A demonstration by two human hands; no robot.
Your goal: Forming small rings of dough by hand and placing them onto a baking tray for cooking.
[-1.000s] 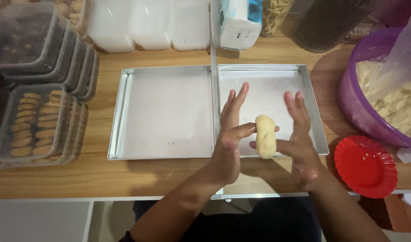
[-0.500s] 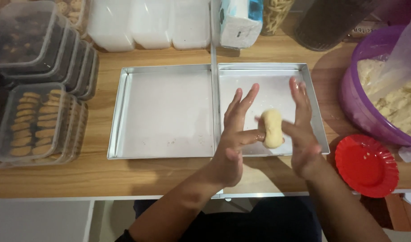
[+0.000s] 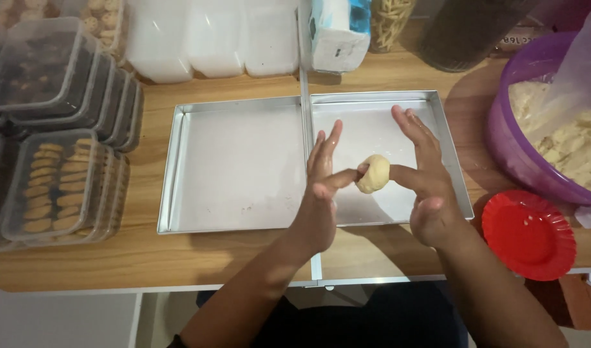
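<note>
I am watching the dough lump [image 3: 373,173] getting rounder than a second ago, pressed mid-frame between my left hand [image 3: 321,187] and right hand [image 3: 424,177], fingers spread flat, above the right tray [image 3: 450,138].

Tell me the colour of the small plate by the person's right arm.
Bright red: the small plate shows plainly in the head view, right of the metal tray.
</note>
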